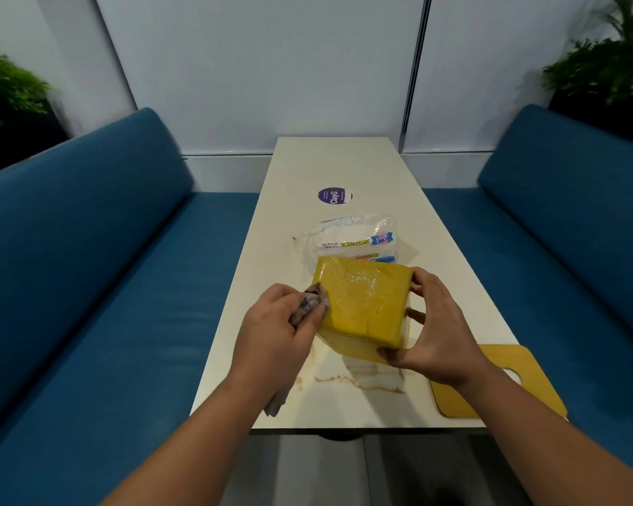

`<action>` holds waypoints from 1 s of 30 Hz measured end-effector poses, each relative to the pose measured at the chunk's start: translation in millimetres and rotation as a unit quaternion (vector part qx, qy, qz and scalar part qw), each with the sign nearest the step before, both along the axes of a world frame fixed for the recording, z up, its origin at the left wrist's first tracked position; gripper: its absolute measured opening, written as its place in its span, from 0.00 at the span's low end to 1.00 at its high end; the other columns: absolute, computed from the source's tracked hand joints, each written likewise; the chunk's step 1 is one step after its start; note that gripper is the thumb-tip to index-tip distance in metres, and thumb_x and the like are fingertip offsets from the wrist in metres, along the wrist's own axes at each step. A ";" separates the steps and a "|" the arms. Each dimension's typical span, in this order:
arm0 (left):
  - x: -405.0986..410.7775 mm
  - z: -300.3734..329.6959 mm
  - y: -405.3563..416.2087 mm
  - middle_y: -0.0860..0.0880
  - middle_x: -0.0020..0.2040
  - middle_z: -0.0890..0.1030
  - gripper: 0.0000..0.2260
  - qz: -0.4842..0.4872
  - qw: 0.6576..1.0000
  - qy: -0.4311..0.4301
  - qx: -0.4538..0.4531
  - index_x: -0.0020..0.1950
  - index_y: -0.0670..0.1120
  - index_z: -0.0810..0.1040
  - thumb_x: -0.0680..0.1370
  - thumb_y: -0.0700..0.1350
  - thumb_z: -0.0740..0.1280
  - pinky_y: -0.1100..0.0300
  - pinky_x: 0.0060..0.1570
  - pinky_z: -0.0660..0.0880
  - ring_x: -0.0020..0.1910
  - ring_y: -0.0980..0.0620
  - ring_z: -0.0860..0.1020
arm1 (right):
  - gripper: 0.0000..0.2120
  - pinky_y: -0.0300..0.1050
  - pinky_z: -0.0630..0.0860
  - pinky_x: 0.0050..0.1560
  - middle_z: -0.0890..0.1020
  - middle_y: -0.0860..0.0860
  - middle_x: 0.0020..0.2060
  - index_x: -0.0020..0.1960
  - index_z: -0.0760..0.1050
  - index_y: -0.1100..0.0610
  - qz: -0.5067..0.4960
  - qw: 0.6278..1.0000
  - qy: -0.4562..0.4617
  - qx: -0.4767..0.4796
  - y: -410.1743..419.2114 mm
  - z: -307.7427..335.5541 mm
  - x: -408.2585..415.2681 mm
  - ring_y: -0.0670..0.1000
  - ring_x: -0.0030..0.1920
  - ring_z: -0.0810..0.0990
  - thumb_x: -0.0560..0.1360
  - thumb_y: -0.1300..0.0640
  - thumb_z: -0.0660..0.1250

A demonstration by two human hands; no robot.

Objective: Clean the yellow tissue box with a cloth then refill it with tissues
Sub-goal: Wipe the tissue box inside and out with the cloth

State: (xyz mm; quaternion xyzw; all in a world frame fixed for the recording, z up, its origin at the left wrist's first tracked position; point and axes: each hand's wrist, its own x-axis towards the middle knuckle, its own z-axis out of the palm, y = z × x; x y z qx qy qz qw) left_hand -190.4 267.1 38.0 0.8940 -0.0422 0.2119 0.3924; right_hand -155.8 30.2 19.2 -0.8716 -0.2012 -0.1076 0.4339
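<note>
A: Where is the yellow tissue box point(362, 303)?

B: Tilted on the white bench point(344, 169), just before a pack of tissues point(351, 239). The right hand point(430, 337) grips its right edge.

A: And the other?

B: The left hand point(275, 326) clutches a cloth point(313, 304), pressing it on the box's left side. The yellow lid point(505, 381) lies near right.

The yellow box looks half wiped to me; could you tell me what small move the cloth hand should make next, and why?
Probably sweep the cloth rightward across the top of the yellow box. The left hand holds the cloth at the box's left edge, droplets glisten on that face, and the right hand grips the right side, steadying it.
</note>
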 end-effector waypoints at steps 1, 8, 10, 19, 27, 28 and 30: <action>3.4 1.1 3.3 0.57 0.41 0.76 0.09 0.019 1.000 0.001 -0.007 0.42 0.49 0.81 0.77 0.52 0.67 0.66 0.38 0.71 0.40 0.60 0.75 | 0.52 0.31 0.72 0.51 0.66 0.35 0.62 0.69 0.56 0.39 0.004 1.000 -0.002 0.000 -0.1 0.8 -0.5 0.36 0.64 0.67 0.53 0.47 0.82; 2.3 3.6 0.8 0.58 0.41 0.75 0.08 -0.017 1.000 0.000 0.005 0.41 0.50 0.81 0.77 0.52 0.68 0.70 0.37 0.69 0.40 0.60 0.75 | 0.51 0.28 0.70 0.52 0.62 0.28 0.62 0.68 0.55 0.37 0.011 1.000 -0.007 -0.011 -1.8 5.5 -2.7 0.33 0.64 0.65 0.55 0.45 0.82; 5.7 3.3 3.6 0.58 0.40 0.76 0.08 0.017 1.000 0.007 -0.024 0.42 0.50 0.81 0.77 0.52 0.67 0.66 0.39 0.71 0.40 0.60 0.75 | 0.50 0.28 0.70 0.52 0.62 0.28 0.62 0.68 0.55 0.38 0.011 1.000 -0.011 -0.014 -1.0 6.6 -3.1 0.33 0.63 0.65 0.55 0.44 0.81; 9.0 6.4 2.9 0.54 0.35 0.83 0.08 0.039 0.976 0.106 -0.186 0.41 0.54 0.81 0.78 0.53 0.66 0.50 0.45 0.79 0.40 0.55 0.81 | 0.53 0.27 0.72 0.52 0.63 0.34 0.65 0.71 0.55 0.40 0.022 0.999 0.033 0.035 -1.2 4.9 -4.4 0.35 0.65 0.65 0.56 0.53 0.84; 8.1 -0.5 -3.7 0.55 0.33 0.81 0.09 0.062 0.966 0.105 -0.229 0.39 0.52 0.81 0.77 0.52 0.66 0.48 0.44 0.79 0.39 0.52 0.80 | 0.56 0.32 0.69 0.57 0.60 0.32 0.66 0.72 0.49 0.33 0.036 0.996 0.069 0.039 5.1 10.3 -6.6 0.36 0.68 0.62 0.51 0.27 0.75; 7.7 -1.9 -4.0 0.55 0.33 0.81 0.09 0.065 0.965 0.105 -0.230 0.40 0.52 0.81 0.77 0.52 0.66 0.48 0.44 0.79 0.39 0.53 0.80 | 0.55 0.34 0.70 0.58 0.61 0.34 0.66 0.71 0.50 0.32 0.031 0.997 0.064 0.035 6.4 11.1 -6.8 0.38 0.68 0.63 0.51 0.27 0.74; 7.7 -3.2 -4.4 0.55 0.34 0.82 0.09 0.065 0.965 0.104 -0.230 0.41 0.52 0.81 0.77 0.53 0.66 0.49 0.45 0.79 0.40 0.53 0.81 | 0.53 0.40 0.72 0.58 0.62 0.36 0.65 0.70 0.51 0.31 0.020 0.998 0.055 0.025 8.9 13.1 -7.6 0.41 0.67 0.65 0.52 0.29 0.76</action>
